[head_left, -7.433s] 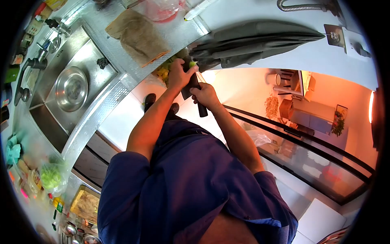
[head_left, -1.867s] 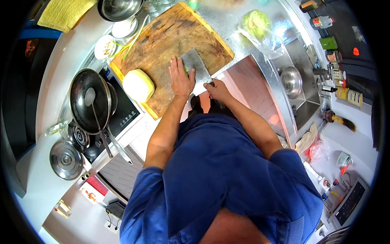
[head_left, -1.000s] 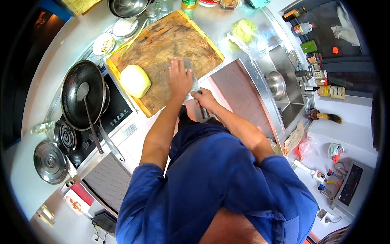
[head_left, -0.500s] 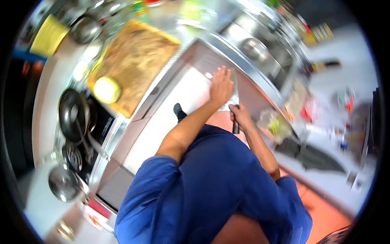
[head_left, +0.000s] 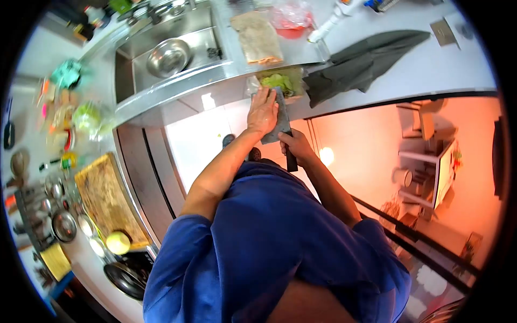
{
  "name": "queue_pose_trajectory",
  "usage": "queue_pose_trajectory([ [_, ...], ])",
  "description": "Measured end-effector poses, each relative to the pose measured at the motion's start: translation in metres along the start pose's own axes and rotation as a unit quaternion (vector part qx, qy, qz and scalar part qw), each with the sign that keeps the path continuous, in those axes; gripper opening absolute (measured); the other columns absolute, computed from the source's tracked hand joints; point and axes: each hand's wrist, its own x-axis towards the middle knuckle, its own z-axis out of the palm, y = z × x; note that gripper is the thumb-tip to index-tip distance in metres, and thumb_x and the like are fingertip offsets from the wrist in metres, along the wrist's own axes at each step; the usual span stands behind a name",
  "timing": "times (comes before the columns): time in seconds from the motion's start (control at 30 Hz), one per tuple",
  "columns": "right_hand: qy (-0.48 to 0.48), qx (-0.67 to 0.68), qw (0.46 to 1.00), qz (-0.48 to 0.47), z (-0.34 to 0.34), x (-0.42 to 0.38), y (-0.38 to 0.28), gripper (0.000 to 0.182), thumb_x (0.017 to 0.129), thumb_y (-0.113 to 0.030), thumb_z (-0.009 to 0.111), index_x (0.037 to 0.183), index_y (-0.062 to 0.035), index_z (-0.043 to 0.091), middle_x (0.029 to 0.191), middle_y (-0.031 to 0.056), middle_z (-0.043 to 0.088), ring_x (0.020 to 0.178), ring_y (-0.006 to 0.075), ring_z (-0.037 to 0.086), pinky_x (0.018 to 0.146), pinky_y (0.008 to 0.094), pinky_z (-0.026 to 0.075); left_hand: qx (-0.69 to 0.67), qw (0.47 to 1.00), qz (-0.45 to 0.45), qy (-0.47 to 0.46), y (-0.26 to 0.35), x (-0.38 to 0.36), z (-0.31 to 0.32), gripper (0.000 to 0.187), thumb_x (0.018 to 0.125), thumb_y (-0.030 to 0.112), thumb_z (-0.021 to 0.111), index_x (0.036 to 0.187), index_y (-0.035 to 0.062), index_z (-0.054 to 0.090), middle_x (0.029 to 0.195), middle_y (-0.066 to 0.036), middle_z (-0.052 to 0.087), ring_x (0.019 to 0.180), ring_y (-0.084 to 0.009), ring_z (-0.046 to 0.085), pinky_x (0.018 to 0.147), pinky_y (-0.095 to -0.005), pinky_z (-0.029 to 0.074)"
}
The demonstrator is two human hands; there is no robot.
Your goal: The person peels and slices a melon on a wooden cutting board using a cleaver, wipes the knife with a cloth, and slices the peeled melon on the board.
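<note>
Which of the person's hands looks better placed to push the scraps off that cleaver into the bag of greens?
Left, probably. The left hand lies flat on the grey cleaver blade, right beside the clear bag of green scraps. The right hand is wrapped around the cleaver's dark handle, holding it up.

Both hands are at the counter [head_left: 377, 75] edge. Left hand [head_left: 263, 110] lies flat on the cleaver [head_left: 281, 116]; right hand [head_left: 296, 146] grips its handle.
Just ahead: bag of green scraps [head_left: 280, 82], at the blade tip.
Right of it: dark cloth [head_left: 361, 59], blocking that side.
Behind the bag: brown rag [head_left: 257, 36] and pink bag [head_left: 291, 16].
Left: sink [head_left: 161, 32] with steel bowl [head_left: 168, 56].
Open room: bare white counter beyond the cloth, and the floor [head_left: 194, 145] below the hands.
</note>
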Motion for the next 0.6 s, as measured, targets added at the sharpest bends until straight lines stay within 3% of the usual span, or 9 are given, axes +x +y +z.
queue_pose_trajectory([
  [0.2, 0.16, 0.024, 0.987, -0.001, -0.035, -0.023, -0.016, 0.022, 0.098, -0.02, 0.067, 0.088, -0.0047, 0.056, 0.07, 0.0035, 0.058, 0.056, 0.0131, 0.056, 0.052, 0.0299, 0.048, -0.051, 0.989, 0.127, -0.064, 0.022, 0.058, 0.059, 0.048, 0.105, 0.027, 0.052, 0.15, 0.011, 0.051, 0.165, -0.019, 0.034, 0.153, -0.04, 0.03, 0.125, -0.0516, 0.025],
  [0.43, 0.252, 0.003, 0.968, 0.006, -0.05, -0.052, -0.032, 0.019, 0.099, -0.018, 0.066, 0.09, -0.0037, 0.058, 0.07, 0.0031, 0.058, 0.058, 0.0125, 0.057, 0.055, 0.0303, 0.05, -0.061, 0.994, 0.093, -0.007, -0.035, 0.147, 0.108, 0.046, 0.101, 0.021, 0.056, 0.142, 0.002, 0.056, 0.155, -0.025, 0.044, 0.145, -0.0458, 0.038, 0.122, -0.055, 0.03],
  [0.5, 0.283, 0.005, 0.959, 0.013, -0.049, -0.065, -0.033, 0.018, 0.099, -0.018, 0.066, 0.09, -0.004, 0.058, 0.07, 0.0027, 0.058, 0.058, 0.0123, 0.057, 0.055, 0.0301, 0.05, -0.028, 0.994, 0.106, 0.0, -0.036, 0.151, 0.103, 0.039, 0.098, 0.018, 0.058, 0.133, 0.0024, 0.065, 0.151, -0.024, 0.05, 0.144, -0.044, 0.041, 0.121, -0.0517, 0.034],
  [0.6, 0.302, 0.016, 0.953, -0.012, -0.046, -0.065, -0.034, 0.017, 0.099, -0.017, 0.067, 0.09, -0.0047, 0.06, 0.071, 0.0019, 0.059, 0.058, 0.0116, 0.057, 0.056, 0.0299, 0.05, -0.104, 0.984, 0.136, -0.054, -0.047, 0.162, 0.099, 0.033, 0.095, 0.014, 0.06, 0.124, 0.0034, 0.071, 0.149, -0.023, 0.053, 0.143, -0.0424, 0.044, 0.12, -0.0473, 0.038],
])
